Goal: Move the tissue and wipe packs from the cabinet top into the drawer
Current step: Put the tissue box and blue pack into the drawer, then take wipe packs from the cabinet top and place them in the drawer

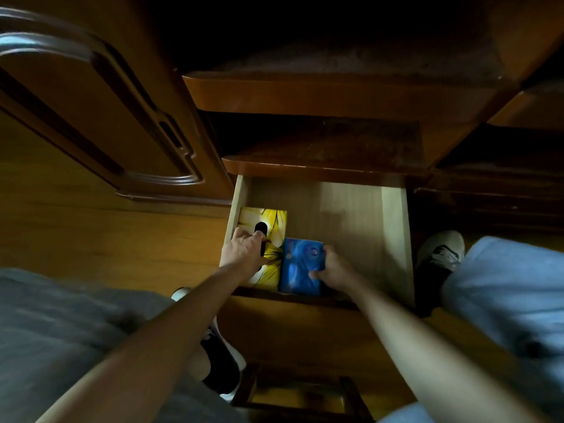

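Observation:
The pale wooden drawer (pixel 351 209) stands pulled out below the dark cabinet top (pixel 329 145). A yellow tissue box (pixel 274 221) with a black oval slot lies in its front left corner. My left hand (pixel 241 250) rests on top of the box, fingers at the slot. Right beside it sits a blue wipe pack (pixel 297 264), touching the box. My right hand (pixel 331 267) grips the pack's right edge, thumb on top, inside the drawer. No packs show on the cabinet top.
A carved wooden door (pixel 100 117) stands to the left. An upper shelf (pixel 335 93) juts out above the cabinet top. My shoes (pixel 439 257) and knees flank the drawer on the wooden floor. The drawer's right half shows bare wood.

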